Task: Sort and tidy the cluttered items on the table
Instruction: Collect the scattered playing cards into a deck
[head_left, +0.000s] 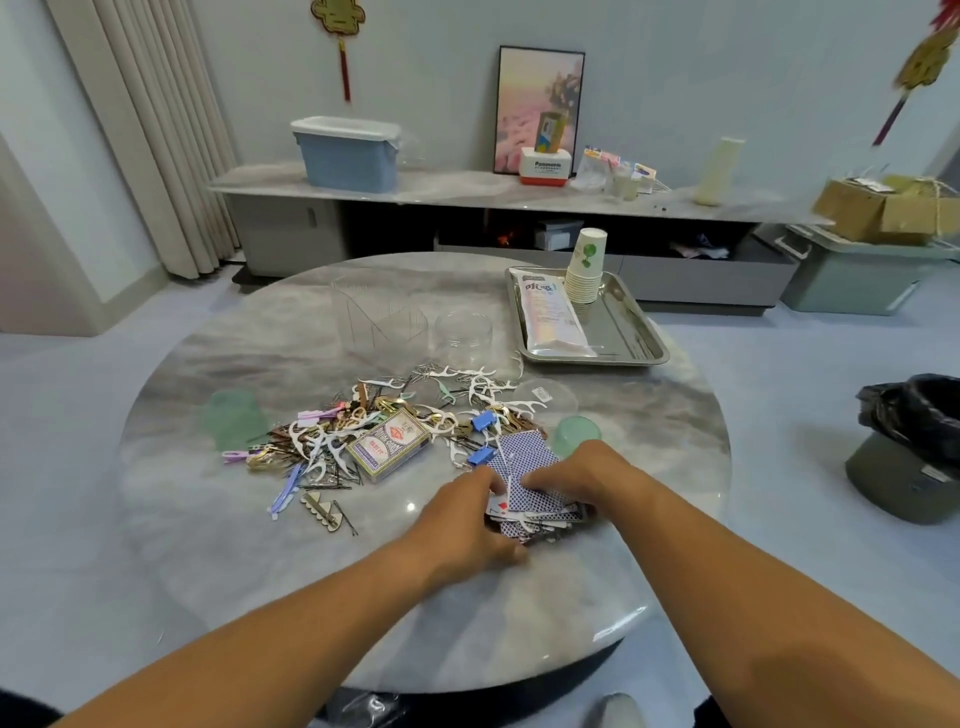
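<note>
Blue-backed playing cards (530, 493) lie in a loose, half-fanned heap at about five o'clock on the round grey marbled table (260, 571), and both hands are on them: the left hand (462, 525) curls its fingers round the heap's left edge, the right hand (576, 470) bends its fingers over the top right, gathering. The cards look thin, light and slick, likely to slide on the polished stone, so squeezing the long edges together should serve best. At ten o'clock from them sits the clear-wrapped card box (388, 445), amid white floss picks (470, 382), hairpins and blue binder clips (485, 420). A steel tray (631, 332) with paper cups (586, 270) stands at one o'clock; beyond, a low grey cabinet (415, 189) lines the wall.
</note>
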